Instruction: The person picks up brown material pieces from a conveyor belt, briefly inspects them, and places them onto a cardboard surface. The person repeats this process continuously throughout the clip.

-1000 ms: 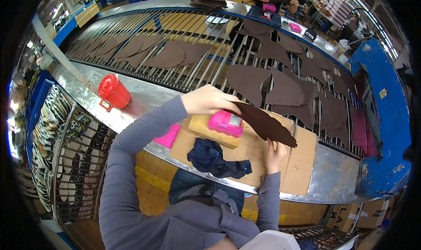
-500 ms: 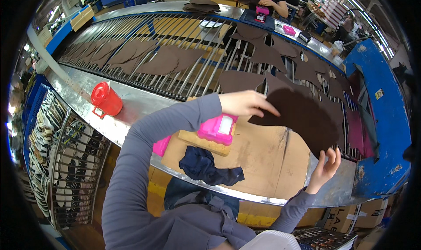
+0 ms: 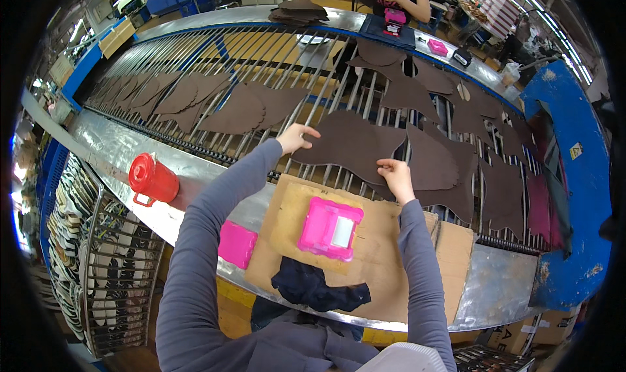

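A dark brown, curved sheet (image 3: pixel 355 140), cut like a shoe-upper piece, lies over the metal rollers in front of me. My left hand (image 3: pixel 297 139) is at its left edge, thumb and forefinger close together on the rim. Lower and to the right, my right hand (image 3: pixel 396 178) pinches the sheet's near edge with curled fingers. Another brown piece (image 3: pixel 430 160) lies just right of this sheet. Nearer to me, a pink plastic frame with a pale window (image 3: pixel 330 230) rests on a yellowish block (image 3: pixel 287 225) upon cardboard (image 3: pixel 417 274).
A red lidded pot (image 3: pixel 153 179) stands on the metal ledge at left. Brown pieces (image 3: pixel 251 108) spread along the roller conveyor (image 3: pixel 306 88). A dark cloth (image 3: pixel 319 287) and pink lid (image 3: pixel 236 244) lie near me. A blue machine housing (image 3: pixel 564 176) borders the right; a co-worker (image 3: pixel 404 3) is across.
Both hands have moved left and away from me. The brown piece held up at the right is no longer raised; my hands are now at a sheet lying on the rollers.
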